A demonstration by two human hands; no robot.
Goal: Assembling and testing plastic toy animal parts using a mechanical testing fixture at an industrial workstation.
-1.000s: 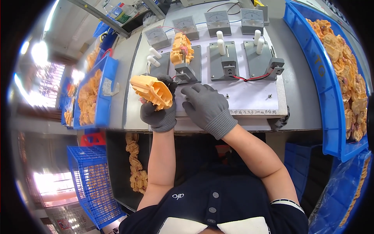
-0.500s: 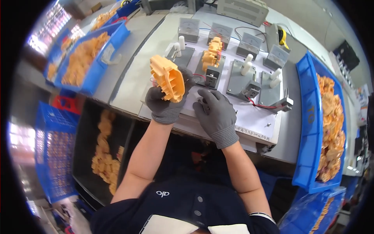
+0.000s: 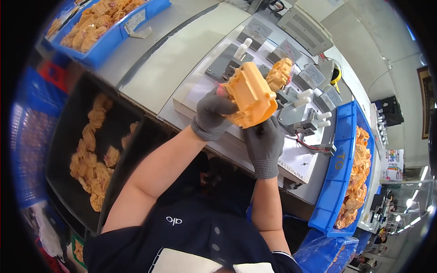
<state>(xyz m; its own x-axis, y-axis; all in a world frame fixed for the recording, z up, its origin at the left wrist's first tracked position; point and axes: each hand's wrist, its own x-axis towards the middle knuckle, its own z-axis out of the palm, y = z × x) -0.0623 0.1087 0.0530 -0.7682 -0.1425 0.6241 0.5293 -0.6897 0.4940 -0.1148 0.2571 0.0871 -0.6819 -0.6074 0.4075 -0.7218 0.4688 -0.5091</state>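
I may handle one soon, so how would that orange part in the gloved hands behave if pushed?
The orange part looks moulded, so probably stiff. Its curved open edge suggests a hollow shell, likely light for its size. Flat faces and projecting tabs should discourage rolling.

From the held orange part, open room runs toward 10 o'clock, over bare pale surface as far as a blue bin. White pegs stand in the way at 12, a second orange part between 1 and 2, and more pegs at 3. Toward 4 o'clock, a grey block and then another blue bin bar passage.
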